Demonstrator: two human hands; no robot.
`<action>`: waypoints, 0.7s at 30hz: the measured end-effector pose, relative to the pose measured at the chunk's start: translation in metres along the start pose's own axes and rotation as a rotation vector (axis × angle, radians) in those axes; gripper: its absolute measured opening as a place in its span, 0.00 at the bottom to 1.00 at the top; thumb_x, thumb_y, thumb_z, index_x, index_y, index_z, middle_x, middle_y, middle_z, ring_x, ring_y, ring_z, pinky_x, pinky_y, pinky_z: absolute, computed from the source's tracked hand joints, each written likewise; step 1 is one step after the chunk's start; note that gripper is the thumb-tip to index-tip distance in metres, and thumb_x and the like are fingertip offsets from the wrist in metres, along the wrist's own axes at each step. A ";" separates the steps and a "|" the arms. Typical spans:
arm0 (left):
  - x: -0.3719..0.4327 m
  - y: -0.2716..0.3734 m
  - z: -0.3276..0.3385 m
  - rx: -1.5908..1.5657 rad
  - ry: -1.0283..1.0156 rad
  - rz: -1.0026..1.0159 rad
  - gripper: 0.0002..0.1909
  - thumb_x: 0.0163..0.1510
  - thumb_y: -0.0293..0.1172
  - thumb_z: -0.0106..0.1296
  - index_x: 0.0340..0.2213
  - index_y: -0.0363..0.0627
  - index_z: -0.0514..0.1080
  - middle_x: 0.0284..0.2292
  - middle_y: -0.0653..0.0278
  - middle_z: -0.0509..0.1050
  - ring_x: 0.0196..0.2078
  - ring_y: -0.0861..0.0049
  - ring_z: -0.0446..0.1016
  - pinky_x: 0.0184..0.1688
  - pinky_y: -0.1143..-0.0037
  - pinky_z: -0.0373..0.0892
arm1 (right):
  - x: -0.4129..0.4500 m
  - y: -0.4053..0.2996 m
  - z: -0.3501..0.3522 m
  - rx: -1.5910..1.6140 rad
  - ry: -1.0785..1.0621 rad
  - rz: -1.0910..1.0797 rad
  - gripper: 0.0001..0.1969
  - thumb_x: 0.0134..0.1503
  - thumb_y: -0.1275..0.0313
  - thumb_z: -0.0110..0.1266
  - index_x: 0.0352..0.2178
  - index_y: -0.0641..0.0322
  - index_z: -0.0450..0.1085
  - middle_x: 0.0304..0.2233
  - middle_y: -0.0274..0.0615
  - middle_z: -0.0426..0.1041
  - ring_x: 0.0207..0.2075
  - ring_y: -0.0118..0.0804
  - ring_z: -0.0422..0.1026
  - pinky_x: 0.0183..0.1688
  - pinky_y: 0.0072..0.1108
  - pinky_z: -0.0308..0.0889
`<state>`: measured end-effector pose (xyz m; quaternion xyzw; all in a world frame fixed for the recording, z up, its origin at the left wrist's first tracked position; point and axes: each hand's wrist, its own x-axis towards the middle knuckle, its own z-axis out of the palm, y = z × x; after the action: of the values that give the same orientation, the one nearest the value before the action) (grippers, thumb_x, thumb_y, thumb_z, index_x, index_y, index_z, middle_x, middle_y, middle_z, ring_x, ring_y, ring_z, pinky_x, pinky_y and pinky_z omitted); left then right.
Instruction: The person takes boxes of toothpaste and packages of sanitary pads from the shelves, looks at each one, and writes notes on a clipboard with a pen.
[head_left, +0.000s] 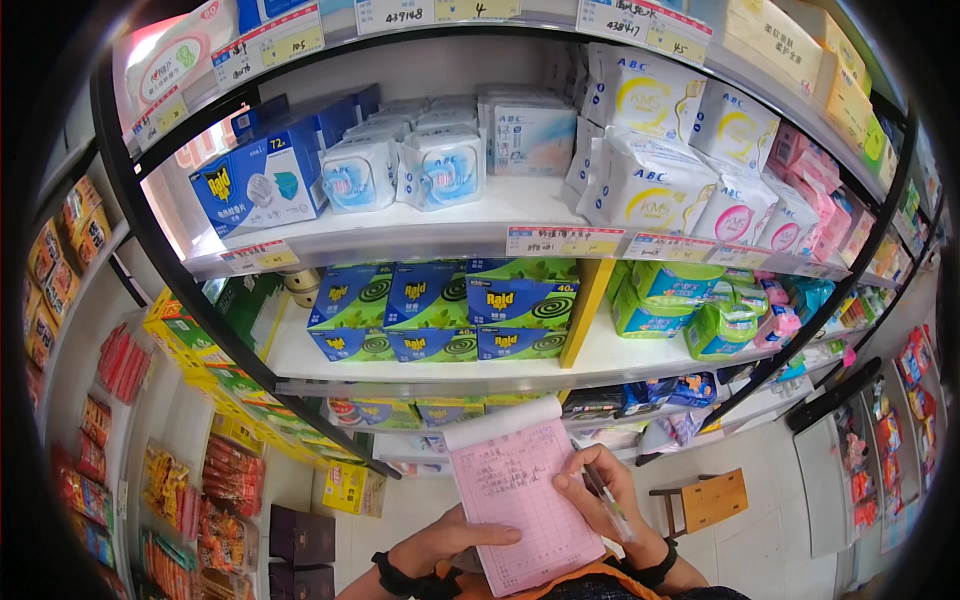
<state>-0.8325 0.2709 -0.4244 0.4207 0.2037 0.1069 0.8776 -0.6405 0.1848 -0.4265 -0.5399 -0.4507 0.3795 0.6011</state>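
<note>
A pink form pad (525, 517) with handwriting on its upper lines is held in front of me, its top sheets folded back. My left hand (469, 534) grips the pad's lower left side, thumb flat on the page and fingers hidden beneath. At the right edge, my right hand (600, 491) rests its thumb on the paper. A pen (609, 501) with a clear barrel lies along that hand's fingers, pointing down toward the wrist. Both wrists wear black bands. Just beyond the pad stand store shelves with green and blue Raid mosquito coil boxes (523, 306).
Above the coils, a shelf holds ABC pads (660, 184), wipes packs (442, 169) and a blue Raid box (259, 184). Price tags (564, 242) line the shelf edge. A wooden stool (712, 502) stands right on the tiled floor. Dark boxes (302, 534) and snack shelves (135, 420) are left.
</note>
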 end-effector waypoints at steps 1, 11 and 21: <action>0.002 0.000 0.001 0.004 -0.004 0.003 0.36 0.43 0.26 0.56 0.52 0.37 0.53 0.49 0.57 0.62 0.52 0.70 0.60 0.53 0.74 0.58 | -0.001 0.001 -0.002 0.006 -0.001 0.016 0.08 0.50 0.75 0.56 0.28 0.60 0.62 0.20 0.23 0.60 0.20 0.12 0.53 0.21 0.08 0.49; 0.009 -0.019 -0.010 -0.008 0.124 0.059 0.30 0.43 0.24 0.58 0.48 0.37 0.60 0.44 0.60 0.68 0.45 0.73 0.67 0.46 0.73 0.65 | 0.011 -0.010 -0.034 -0.166 0.132 -0.182 0.08 0.55 0.72 0.46 0.36 0.63 0.64 0.29 0.35 0.67 0.23 0.19 0.60 0.26 0.12 0.55; 0.005 -0.029 0.004 0.107 0.050 0.119 0.27 0.48 0.27 0.54 0.49 0.38 0.59 0.45 0.59 0.67 0.47 0.73 0.66 0.48 0.76 0.63 | -0.004 -0.026 0.000 0.298 -0.183 -0.083 0.11 0.54 0.72 0.45 0.37 0.68 0.60 0.26 0.40 0.69 0.20 0.21 0.61 0.19 0.11 0.54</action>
<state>-0.8256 0.2520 -0.4459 0.4757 0.2054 0.1582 0.8405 -0.6431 0.1774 -0.4013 -0.3891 -0.4643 0.4646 0.6459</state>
